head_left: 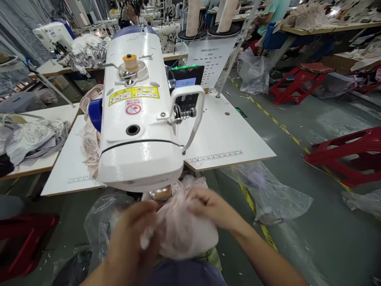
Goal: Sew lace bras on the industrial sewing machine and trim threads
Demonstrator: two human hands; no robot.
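A pale pink bra (181, 234) with sheer fabric and a smooth rounded cup is bunched over my lap, just below the head of a white sewing machine (139, 159). My right hand (208, 206) pinches its upper right side between thumb and fingers. Beside its left edge, my left hand (133, 234) is curled and blurred by motion. Something small and whitish shows among the left fingers, too smeared to identify. The machine's needle area is hidden behind its head and the bra.
More pale pink lace pieces (91, 143) lie left of the machine on the white tabletop (226, 131). A control screen (187, 81) and thread cones (193, 18) stand behind. Plastic bags (268, 194) and red stools (351, 155) are on the floor. Another person (272, 16) sits at the back right.
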